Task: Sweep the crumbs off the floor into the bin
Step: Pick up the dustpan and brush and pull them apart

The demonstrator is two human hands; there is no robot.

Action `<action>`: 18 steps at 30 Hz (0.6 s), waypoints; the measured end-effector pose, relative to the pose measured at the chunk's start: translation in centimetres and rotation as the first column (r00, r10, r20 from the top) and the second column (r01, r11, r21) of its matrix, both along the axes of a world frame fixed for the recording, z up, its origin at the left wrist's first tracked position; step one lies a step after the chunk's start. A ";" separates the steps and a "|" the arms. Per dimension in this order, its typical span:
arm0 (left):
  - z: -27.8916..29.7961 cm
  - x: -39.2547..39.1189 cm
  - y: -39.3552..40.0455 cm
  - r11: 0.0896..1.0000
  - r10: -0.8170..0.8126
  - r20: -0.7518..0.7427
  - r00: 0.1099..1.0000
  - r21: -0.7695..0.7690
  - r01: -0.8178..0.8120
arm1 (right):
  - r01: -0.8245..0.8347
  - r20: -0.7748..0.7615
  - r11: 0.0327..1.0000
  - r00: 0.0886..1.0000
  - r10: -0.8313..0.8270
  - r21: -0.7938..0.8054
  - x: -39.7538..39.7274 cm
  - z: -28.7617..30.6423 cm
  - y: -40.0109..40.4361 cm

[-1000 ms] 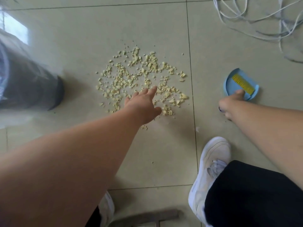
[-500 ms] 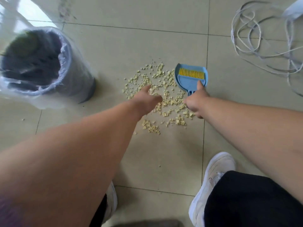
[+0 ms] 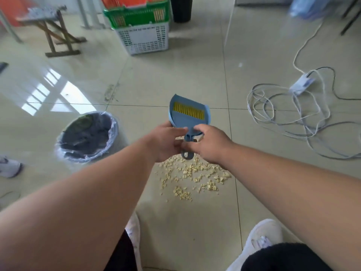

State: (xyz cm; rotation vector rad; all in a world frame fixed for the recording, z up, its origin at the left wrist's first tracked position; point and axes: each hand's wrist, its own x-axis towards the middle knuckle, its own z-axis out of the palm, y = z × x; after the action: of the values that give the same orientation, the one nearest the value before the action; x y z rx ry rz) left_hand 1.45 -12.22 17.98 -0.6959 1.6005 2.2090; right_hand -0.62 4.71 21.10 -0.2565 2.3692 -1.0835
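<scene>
A small blue dustpan (image 3: 188, 114) with a yellow-bristled brush nested in it is lifted above the floor. My right hand (image 3: 210, 143) grips its handle from the right. My left hand (image 3: 166, 140) holds the handle from the left, its fingers curled round it. Pale yellow crumbs (image 3: 192, 176) lie scattered on the tiles just below both hands. The bin (image 3: 88, 136), dark inside and lined with a clear bag, stands on the floor to the left of my left hand.
Loose white and grey cables (image 3: 289, 116) with a power adapter (image 3: 301, 84) sprawl at the right. Stacked plastic baskets (image 3: 142, 26) and a wooden folding stool (image 3: 52, 30) stand at the back. My white shoes (image 3: 259, 243) are near the bottom edge.
The dustpan has come up off the floor. My left hand left the crumbs and joined the right hand on the handle. The view tilted up, showing more of the room.
</scene>
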 end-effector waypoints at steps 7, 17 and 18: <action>6.9 -0.5 -1.1 0.982 -0.169 -0.025 0.985 -0.094 0.166 | -0.227 -0.130 0.945 0.956 0.263 0.237 -1.8 7.1 0.3; 7.7 0.6 -4.5 0.959 -0.207 0.017 0.978 -0.194 0.207 | -0.322 0.049 0.941 0.943 0.328 -0.104 -1.3 5.3 -3.1; 7.7 0.4 -4.5 0.959 -0.195 0.027 0.980 -0.203 0.196 | -0.326 0.073 0.936 0.939 0.337 -0.130 -1.7 5.4 -3.1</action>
State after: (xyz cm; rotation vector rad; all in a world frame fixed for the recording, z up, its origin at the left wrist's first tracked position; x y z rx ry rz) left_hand 1.81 -16.72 25.71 -0.5699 1.8268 1.9190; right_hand -2.29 1.62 26.53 -0.6110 2.0849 -1.0439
